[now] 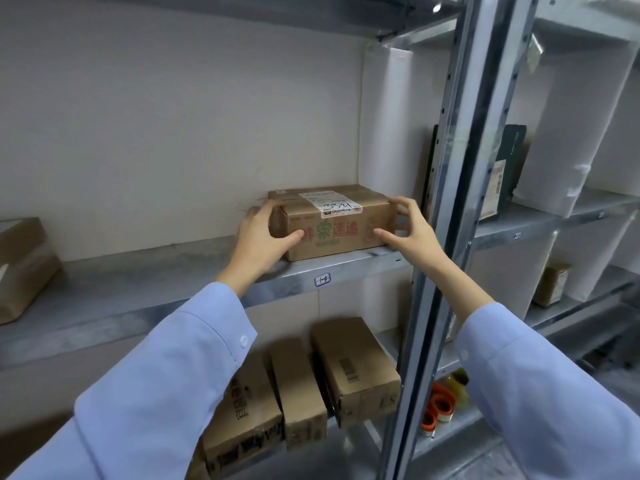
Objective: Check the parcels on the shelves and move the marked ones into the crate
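1. In the middle of the frame, a brown cardboard box (332, 233) sits on a grey metal shelf (156, 289), near the shelf's right end and close to its front edge.
2. The left hand (263, 237) grips the box's left end, fingers wrapped behind it and thumb on the front face. The right hand (405, 230) clasps the right end, thumb on the front and fingertips at the top corner.
3. A white label (330, 202) on top carries a handwritten number, so this looks like the checking step or the start of a lift.
4. If that number is the mark, the next move calls for lifting the box clear with both hands and carrying it to the crate, which is out of view.
5. At lower middle, three more brown boxes (353, 368) stand on the shelf below.
6. A steel post (446, 237) runs up the right side. Beyond it, a dark parcel (509, 168) stands on a neighbouring shelf. A pale wall (173, 133) lies behind.
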Available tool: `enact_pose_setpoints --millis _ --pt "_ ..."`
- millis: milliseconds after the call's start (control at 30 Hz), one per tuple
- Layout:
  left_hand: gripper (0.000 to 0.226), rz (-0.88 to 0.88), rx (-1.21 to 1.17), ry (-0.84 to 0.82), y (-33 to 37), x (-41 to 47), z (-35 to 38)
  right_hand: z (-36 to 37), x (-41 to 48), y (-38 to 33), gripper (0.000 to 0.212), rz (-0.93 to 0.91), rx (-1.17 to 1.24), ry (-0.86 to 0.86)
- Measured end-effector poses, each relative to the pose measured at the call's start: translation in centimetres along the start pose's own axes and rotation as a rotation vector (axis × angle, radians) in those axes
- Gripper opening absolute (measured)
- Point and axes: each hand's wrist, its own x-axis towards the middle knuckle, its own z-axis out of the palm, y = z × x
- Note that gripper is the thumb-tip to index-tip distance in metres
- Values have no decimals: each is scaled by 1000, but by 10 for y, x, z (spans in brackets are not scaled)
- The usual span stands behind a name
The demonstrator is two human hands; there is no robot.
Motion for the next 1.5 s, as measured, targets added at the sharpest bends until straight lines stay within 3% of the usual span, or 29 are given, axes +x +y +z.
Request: enact_pose_setpoints --millis 200,433,667,967,1300,1500 --pt "65 131 128 154 9 -44 14 2 -28 10 56 -113 -82 114" --pt "63 174 404 323 27 -99 54 -7 -60 43 48 -242 -155 2" --pt "72 52 542 166 24 -163 108 3 -94 90 60 -270 -235 -193" --pt "81 -214 653 -192 -25 -230 174 40 -146 172 76 -112 -314 -467" --pt "87 -301 739 -372 -63 -229 218 71 -157 229 91 76 -338 -607" --pt "89 -286 680 -371 -79 -219 233 81 -156 245 96 172 -233 -627"
